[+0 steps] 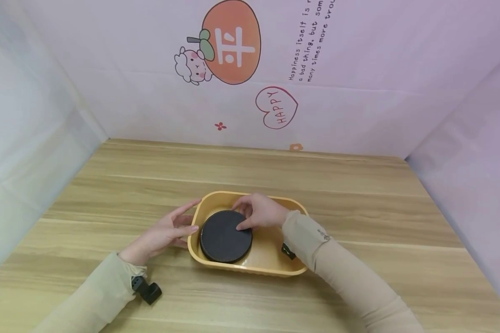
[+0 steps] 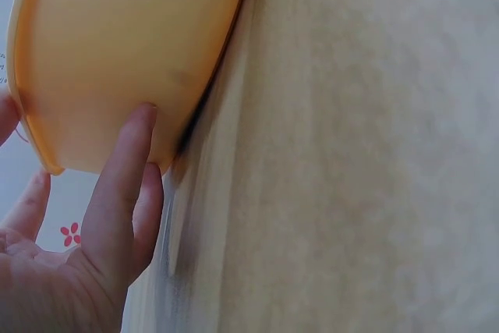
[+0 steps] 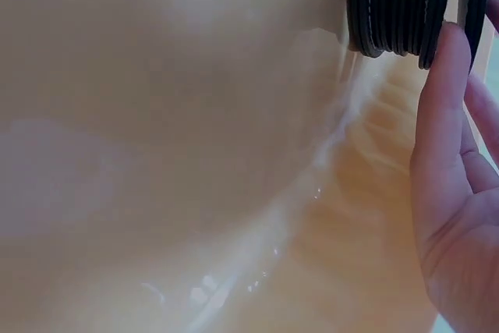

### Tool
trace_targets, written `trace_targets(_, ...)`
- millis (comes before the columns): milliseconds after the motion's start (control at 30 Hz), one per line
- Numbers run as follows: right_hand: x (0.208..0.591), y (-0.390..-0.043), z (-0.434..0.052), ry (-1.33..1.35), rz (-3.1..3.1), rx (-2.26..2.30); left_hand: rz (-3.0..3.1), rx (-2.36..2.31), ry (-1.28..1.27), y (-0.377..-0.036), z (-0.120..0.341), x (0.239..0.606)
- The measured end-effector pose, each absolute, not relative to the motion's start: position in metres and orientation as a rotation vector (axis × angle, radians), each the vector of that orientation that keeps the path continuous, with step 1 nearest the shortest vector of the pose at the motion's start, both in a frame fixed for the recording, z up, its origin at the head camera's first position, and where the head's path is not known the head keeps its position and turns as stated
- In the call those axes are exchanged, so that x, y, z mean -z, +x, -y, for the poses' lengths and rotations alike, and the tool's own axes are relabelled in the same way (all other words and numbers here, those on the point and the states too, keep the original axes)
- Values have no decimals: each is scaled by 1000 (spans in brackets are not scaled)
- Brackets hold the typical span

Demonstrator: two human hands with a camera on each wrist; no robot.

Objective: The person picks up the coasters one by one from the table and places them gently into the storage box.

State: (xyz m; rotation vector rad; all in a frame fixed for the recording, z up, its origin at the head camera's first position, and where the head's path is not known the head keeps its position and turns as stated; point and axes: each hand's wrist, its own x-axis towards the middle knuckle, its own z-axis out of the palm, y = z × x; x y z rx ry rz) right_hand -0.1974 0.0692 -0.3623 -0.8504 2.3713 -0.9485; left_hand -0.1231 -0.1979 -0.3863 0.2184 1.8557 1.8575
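Observation:
A yellow plastic bin [image 1: 266, 252] with rounded corners sits on the table, a stack of round black coasters [image 3: 394, 5] with stitched edges at its left end. My right hand [image 1: 264, 212] reaches in from the right. It pinches the topmost coaster [image 1: 221, 238] at its right edge, thumb on the near side. In the right wrist view a narrow gap parts this coaster from those beneath it. At the bin's left end, my left hand [image 1: 164, 233] rests nearly straight fingers against the outer wall [image 2: 132, 44] and the rim.
Light wood-grain table [image 1: 358, 199] surrounds the bin. A printed white cloth [image 1: 337, 111] stands behind the table, with white cloth at both sides. Black wrist-camera mounts show at the left sleeve [image 1: 87, 291] and the right sleeve [image 1: 308, 238].

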Motion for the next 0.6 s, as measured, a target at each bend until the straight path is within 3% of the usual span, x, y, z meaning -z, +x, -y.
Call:
trace_targets(267, 355, -194, -70, -918, -2442, 838, -1855, -1862, 224, -120, 197, 382)
trace_targets(600, 328, -196, -87, -816, -2277, 1149, -1867, -1854, 216, -119, 196, 378)
